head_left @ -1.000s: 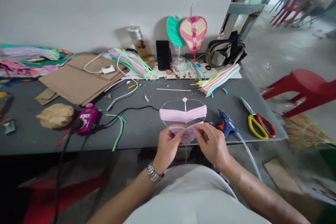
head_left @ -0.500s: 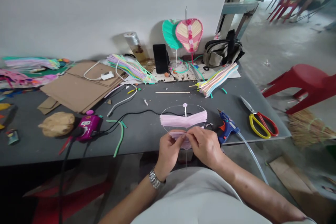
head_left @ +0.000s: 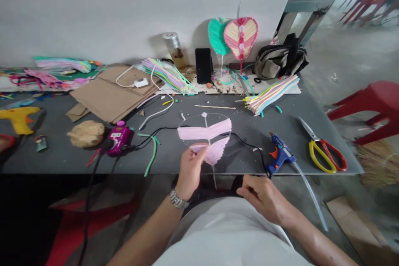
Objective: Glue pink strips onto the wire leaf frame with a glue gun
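My left hand (head_left: 190, 170) pinches a heart-shaped hand fan (head_left: 204, 134) by its lower left side, thumb on top. Thin wire makes the fan's outline, and pale pink pipe cleaners fill two bands of it, with a gap between them. A central stem runs from a small pink ball at the top down past the lower tip. Apart from the fan, my right hand (head_left: 260, 195) is closed near my lap, just off the table's front edge. Its curled fingers hide whatever may be inside. A blue glue gun (head_left: 282, 154) lies just beyond it.
Scissors (head_left: 324, 149) lie at the right. Pipe cleaner bundles (head_left: 271, 94), a phone (head_left: 203, 65) and two finished fans (head_left: 241, 38) are at the back. Left are a purple power socket (head_left: 116, 141), cardboard (head_left: 109, 95) and a yellow glue gun (head_left: 20, 118). A red stool (head_left: 374, 99) stands right.
My right hand has let go of the fan and drawn back toward my lap. The fan, still in my left hand, has tilted. The view has shifted left.
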`<state>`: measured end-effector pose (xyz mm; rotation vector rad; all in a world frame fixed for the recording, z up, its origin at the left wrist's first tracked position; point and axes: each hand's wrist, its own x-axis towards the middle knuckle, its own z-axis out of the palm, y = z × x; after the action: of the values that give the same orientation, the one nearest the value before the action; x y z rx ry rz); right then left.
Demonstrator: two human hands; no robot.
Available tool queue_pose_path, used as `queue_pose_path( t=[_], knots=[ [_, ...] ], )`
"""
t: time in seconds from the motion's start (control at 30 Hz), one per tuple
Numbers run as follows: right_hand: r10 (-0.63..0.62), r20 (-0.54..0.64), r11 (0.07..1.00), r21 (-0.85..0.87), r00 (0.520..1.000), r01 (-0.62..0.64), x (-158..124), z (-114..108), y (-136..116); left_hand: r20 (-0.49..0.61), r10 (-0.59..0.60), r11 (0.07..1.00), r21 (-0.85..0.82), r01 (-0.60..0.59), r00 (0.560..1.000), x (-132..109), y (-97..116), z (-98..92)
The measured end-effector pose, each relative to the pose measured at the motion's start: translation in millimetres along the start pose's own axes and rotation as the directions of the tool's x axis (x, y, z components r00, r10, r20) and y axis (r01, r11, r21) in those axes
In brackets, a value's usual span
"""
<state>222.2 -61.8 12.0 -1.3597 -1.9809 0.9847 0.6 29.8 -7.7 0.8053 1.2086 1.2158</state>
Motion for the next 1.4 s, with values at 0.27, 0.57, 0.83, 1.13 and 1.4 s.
queue_pose_path(
  t=[0.27,0.57,0.83,1.13,1.4],
  knots=[
    [0.167,-0.591,0.756,-0.436,0.789,-0.487,-27.8,-46.5,47.4,0.009,-0.096,0.987,-0.129,0.096,0.995,8.0,2.7,-7.6],
    [0.398,-0.648,0.455,-0.475,0.650,-0.753,-42.6,-75.1,83.1,0.015,-0.118,0.985,-0.127,0.119,0.993,8.3,-2.6,-10.7],
    [0.415,-0.683,0.374,-0.474,0.601,-0.797,-17.3,-104.4,109.3,0.033,-0.120,0.989,-0.085,0.122,0.992,3.5,-3.7,-12.9],
    [0.393,-0.700,0.494,-0.385,0.596,-0.779,-12.2,-109.4,107.0,0.060,-0.146,0.988,-0.048,0.149,0.987,6.4,-11.6,-20.5],
    [0.290,-0.148,0.720,0.685,0.946,-0.114,47.6,9.4,16.2,0.189,-0.128,0.988,-0.058,0.141,0.974,-14.0,-6.5,14.3]
  ],
)
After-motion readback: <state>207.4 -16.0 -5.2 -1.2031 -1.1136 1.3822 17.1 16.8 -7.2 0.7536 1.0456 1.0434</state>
